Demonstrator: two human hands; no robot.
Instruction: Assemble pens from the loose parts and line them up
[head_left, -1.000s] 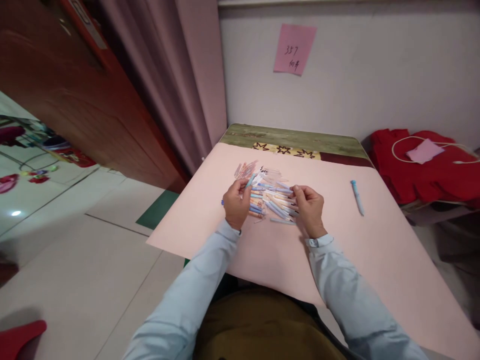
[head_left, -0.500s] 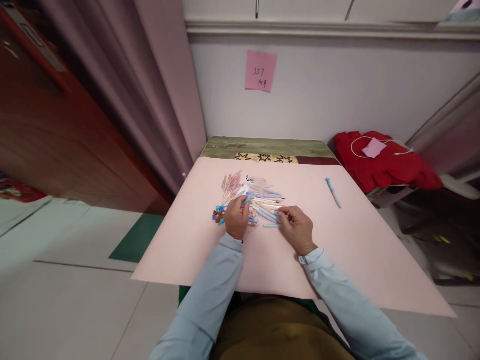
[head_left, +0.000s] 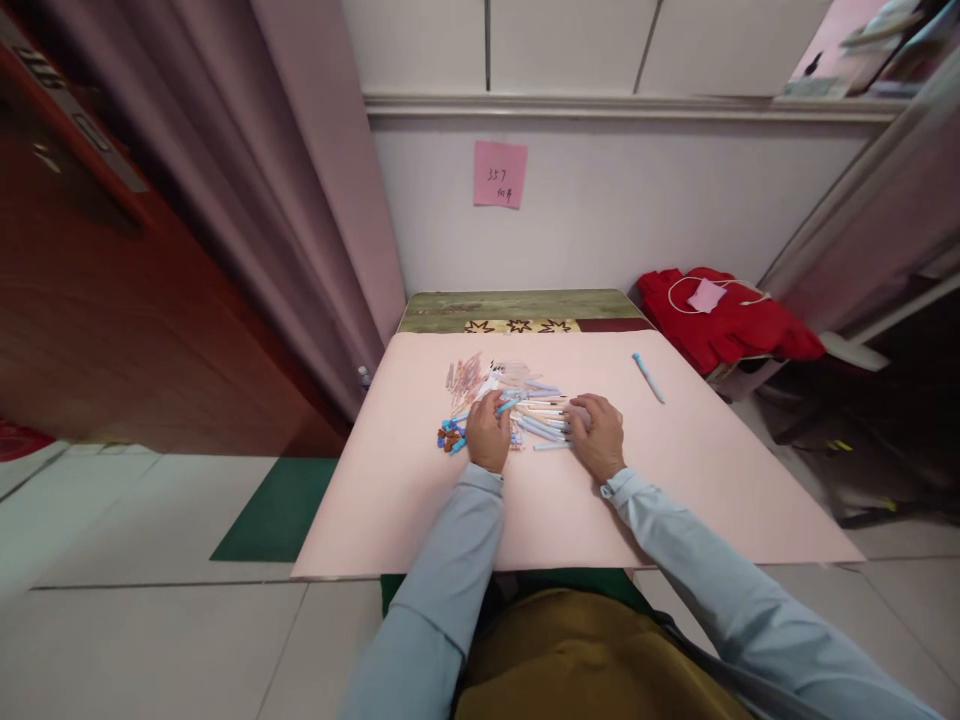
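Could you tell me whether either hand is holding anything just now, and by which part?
The left hand pinches a light blue pen near its lower end. The right hand rests on the pile of pens; whether it grips one cannot be told.

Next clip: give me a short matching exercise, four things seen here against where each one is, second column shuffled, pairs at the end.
Things:
1. single blue pen
2. pink note
3. red cloth
4. left hand

Places:
A. stuck on the wall
B. on the left end of the pen pile
C. alone on the pink sheet, right of the pile
D. beside the table, to the right

Pairs: 1-C, 2-A, 3-D, 4-B
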